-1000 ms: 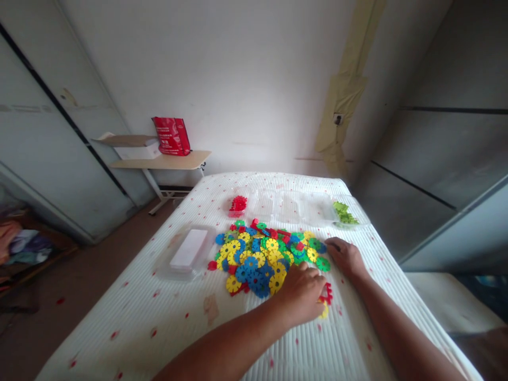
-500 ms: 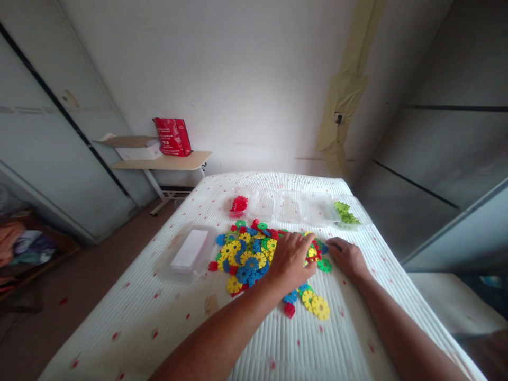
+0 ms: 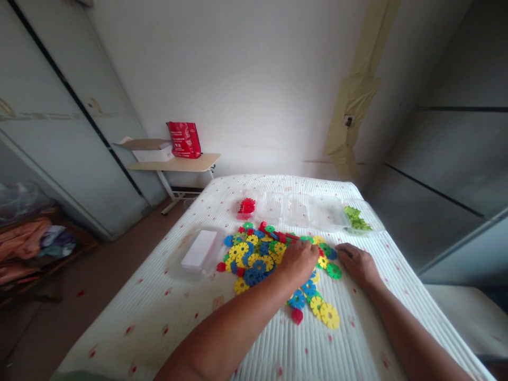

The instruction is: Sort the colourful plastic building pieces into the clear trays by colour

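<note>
A heap of flat plastic gear-shaped discs (image 3: pixel 256 255) in yellow, blue, green and red lies in the middle of the white bed (image 3: pixel 254 344). My left hand (image 3: pixel 298 260) rests on the heap's right part, its fingers curled down over the pieces. What is under them is hidden. My right hand (image 3: pixel 357 263) lies flat on the bed at the heap's right edge, fingers stretched toward a green disc (image 3: pixel 334 271). A few discs lie apart nearer to me: a blue one (image 3: pixel 297 299), two yellow ones (image 3: pixel 325 312) and a small red piece (image 3: pixel 297 316).
Behind the heap stands a row of clear plastic tubs (image 3: pixel 301 209). The left tub holds red pieces (image 3: pixel 246 207), the right one green pieces (image 3: pixel 357 218). A clear box with a white insert (image 3: pixel 196 254) lies left of the heap. A side table with a red bag (image 3: pixel 184 140) stands by the wall.
My left hand dragged several discs toward me, then moved up onto the heap's right side. The camera has shifted, so everything sits slightly further right. My right hand has barely moved.
</note>
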Motion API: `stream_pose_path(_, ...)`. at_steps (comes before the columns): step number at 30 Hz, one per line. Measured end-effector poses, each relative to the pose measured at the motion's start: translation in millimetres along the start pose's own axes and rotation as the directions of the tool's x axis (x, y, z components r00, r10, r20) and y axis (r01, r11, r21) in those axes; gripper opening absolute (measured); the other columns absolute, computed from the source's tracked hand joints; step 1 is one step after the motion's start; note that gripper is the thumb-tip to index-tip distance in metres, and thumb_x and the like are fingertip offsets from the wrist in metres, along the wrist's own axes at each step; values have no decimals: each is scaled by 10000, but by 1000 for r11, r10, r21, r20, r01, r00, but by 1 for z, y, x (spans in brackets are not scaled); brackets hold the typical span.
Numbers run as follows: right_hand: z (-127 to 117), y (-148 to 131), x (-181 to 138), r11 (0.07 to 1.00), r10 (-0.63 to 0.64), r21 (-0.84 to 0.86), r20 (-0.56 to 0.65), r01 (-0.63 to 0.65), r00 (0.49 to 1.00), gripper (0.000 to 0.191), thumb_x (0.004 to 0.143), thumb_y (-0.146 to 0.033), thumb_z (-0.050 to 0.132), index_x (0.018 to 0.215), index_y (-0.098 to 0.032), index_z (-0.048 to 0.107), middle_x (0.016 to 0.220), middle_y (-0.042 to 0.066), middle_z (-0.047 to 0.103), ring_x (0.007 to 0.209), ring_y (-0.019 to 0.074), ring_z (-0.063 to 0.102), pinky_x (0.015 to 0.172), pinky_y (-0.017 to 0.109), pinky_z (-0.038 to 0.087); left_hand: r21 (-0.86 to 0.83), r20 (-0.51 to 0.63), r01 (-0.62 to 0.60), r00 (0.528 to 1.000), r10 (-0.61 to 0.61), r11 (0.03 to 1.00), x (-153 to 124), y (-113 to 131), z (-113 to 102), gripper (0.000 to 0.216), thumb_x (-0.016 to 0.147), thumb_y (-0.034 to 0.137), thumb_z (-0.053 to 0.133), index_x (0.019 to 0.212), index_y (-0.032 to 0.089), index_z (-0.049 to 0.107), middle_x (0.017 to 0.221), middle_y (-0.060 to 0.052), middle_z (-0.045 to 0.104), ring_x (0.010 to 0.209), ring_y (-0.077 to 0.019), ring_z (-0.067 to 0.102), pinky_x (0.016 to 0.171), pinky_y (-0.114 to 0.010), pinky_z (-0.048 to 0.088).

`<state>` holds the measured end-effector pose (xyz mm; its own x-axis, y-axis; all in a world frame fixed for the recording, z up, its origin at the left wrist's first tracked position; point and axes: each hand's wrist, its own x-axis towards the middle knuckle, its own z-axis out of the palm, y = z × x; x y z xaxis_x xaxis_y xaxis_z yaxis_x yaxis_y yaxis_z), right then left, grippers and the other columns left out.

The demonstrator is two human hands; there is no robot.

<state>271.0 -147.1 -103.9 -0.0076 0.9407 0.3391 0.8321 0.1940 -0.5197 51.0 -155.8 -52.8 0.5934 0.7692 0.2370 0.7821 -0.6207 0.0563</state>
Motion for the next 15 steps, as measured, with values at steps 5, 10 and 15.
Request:
stream_pose_path(5, 0, 0, 0, 1000, -2, -1, 9, 2, 1000, 256, 797, -381, 449, 835, -248, 665, 845, 16, 717, 768, 195, 662, 682, 276, 491, -14, -24, -2, 1000, 1, 1000, -5, 1, -6, 202, 866, 120, 399, 937, 152, 585, 870, -85, 622, 821, -220, 601, 686, -315, 498)
stream_pose_path(10, 0, 0, 0, 1000, 12, -16, 14, -11, 1000, 263, 788, -387, 452, 838, -250, 670, 853, 18, 720, 782, 201, 665, 680, 276, 494, -111, -166, 86, 981, -103, 990, -17, -21, -29, 230, 897, 173, 389, 1023, 195, 580, 890, -58, 641, 843, -172, 602, 741, -268, 487)
stream_pose_path(15, 1, -1, 0, 1000, 7, -17, 4, -7, 1000, 276, 781, -405, 455, 835, -245, 673, 838, 21, 720, 764, 201, 664, 683, 280, 492, -138, -204, 439, 865, -459, 888, -17, -102, -72, 251, 901, 257, 431, 1081, 193, 594, 966, -66, 666, 895, -169, 613, 809, -270, 469)
